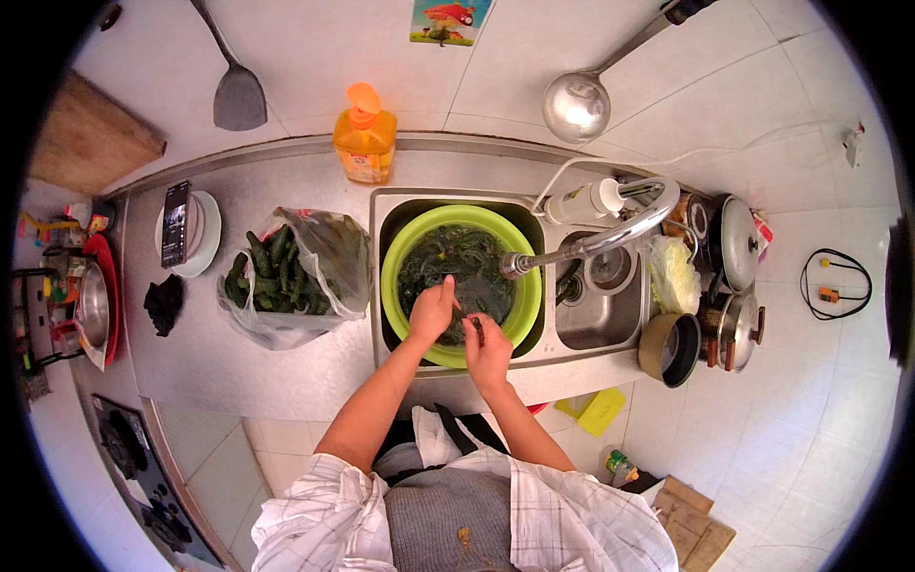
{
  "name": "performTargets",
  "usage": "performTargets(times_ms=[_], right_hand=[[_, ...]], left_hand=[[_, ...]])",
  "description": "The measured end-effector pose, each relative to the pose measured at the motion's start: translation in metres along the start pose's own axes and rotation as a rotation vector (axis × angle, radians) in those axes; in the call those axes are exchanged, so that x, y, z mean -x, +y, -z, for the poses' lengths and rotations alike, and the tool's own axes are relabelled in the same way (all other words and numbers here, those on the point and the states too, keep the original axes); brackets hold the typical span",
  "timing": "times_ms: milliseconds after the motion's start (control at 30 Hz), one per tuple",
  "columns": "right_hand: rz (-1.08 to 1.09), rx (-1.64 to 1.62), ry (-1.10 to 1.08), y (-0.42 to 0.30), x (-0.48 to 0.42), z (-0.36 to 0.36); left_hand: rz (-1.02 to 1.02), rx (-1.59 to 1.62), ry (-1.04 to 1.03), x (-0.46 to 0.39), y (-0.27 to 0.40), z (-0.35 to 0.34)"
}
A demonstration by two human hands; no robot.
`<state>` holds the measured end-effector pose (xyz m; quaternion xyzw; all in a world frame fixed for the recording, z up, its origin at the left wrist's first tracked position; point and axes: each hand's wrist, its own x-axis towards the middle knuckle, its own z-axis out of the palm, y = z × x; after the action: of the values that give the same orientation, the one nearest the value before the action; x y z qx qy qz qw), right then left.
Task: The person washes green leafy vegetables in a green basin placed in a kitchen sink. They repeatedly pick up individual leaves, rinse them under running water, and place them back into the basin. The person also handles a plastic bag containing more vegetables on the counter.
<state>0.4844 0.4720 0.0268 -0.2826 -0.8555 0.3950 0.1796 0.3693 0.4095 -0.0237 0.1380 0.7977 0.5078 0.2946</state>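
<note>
A lime-green plastic basin [532, 314] sits in the left bowl of the steel sink [377, 214], holding water and several dark green cucumbers [457, 247]. Over the basin's near side, my left hand [431, 312] and my right hand [489, 352] come close together. Between them is a small dark green cucumber [462, 314], pinched by the fingers of both hands and partly hidden by them. Above the basin's right rim hangs the head of the chrome faucet [516, 264]. A clear plastic bag [275, 336] with more bumpy cucumbers [275, 261] lies open on the counter at left.
An orange soap bottle [364, 146] stands behind the sink. At left are a phone [175, 223] leaning on a white bowl [209, 236] and a black cloth-like bundle [164, 304]. Pots [736, 239], bagged cabbage [675, 275] and an empty-looking pan [670, 350] crowd the right end.
</note>
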Motion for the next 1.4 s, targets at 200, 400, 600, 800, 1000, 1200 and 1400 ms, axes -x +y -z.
performTargets(times_ms=[200,400,600,800,1000,1200,1400], right_hand=[[-0.603,-0.652,-0.077,0.008,-0.012,0.008],[-1.118,-1.34,-0.297,0.015,-0.014,0.01],[-1.251,-1.556,-0.293,0.018,-0.009,0.0],[-1.105,-1.387,-0.255,0.006,-0.015,0.01],[-0.744,-1.084,-0.268,0.016,-0.012,0.013],[-0.623,-0.91,-0.226,0.016,-0.012,0.008],[-0.624,-0.791,-0.41,0.022,-0.019,0.019]], left_hand=[[0.481,0.911,-0.44,0.006,0.008,0.032],[0.427,1.394,-0.36,0.01,0.009,0.024],[0.443,1.266,-0.259,0.012,0.016,0.022],[0.435,1.046,-0.202,0.009,0.012,0.026],[0.349,0.871,-0.165,0.005,0.01,0.026],[0.13,0.606,-0.093,0.009,0.001,0.013],[0.079,0.626,-0.289,0.012,0.003,0.026]])
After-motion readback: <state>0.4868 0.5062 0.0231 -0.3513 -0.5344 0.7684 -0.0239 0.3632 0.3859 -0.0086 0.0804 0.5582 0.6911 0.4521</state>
